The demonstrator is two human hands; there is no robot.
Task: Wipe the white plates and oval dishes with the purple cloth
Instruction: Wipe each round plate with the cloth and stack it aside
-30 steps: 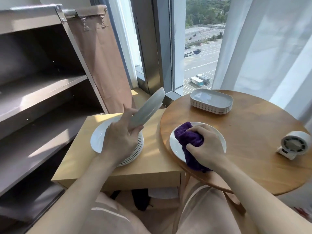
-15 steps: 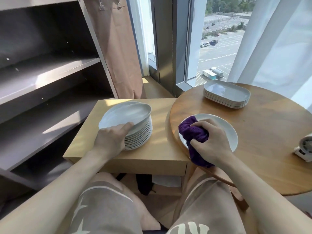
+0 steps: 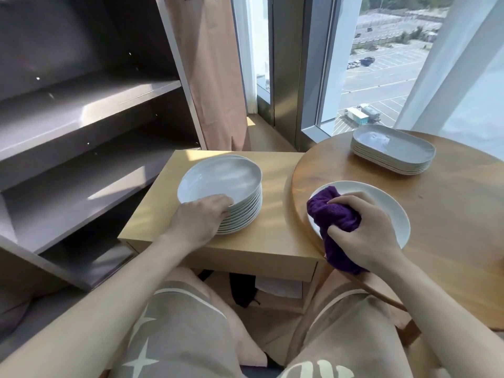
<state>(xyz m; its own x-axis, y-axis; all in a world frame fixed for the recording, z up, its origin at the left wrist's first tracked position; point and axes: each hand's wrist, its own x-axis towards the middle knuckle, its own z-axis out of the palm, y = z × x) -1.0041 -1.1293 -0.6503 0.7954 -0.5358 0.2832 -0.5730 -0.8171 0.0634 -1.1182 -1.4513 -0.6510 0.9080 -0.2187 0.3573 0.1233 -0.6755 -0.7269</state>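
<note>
A stack of several white round plates (image 3: 226,184) stands on the low light-wood side table (image 3: 275,241). My left hand (image 3: 201,216) rests on the near edge of the top plate, fingers curled over its rim. One white plate (image 3: 381,203) lies on the round wooden table (image 3: 450,227). My right hand (image 3: 365,230) grips the bunched purple cloth (image 3: 335,214) and presses it on that plate's near left part; the cloth's tail hangs over the table edge. A stack of several white oval dishes (image 3: 392,148) sits at the back of the round table.
A dark grey shelf unit (image 3: 81,118) with bare shelves fills the left. A brown curtain (image 3: 212,77) and a window (image 3: 376,64) are behind the tables. My knees are under the near edges of both tables.
My left hand has lowered the lifted plate onto the stack and now rests on its near rim. My right hand keeps the cloth on the single plate. The view has tilted down.
</note>
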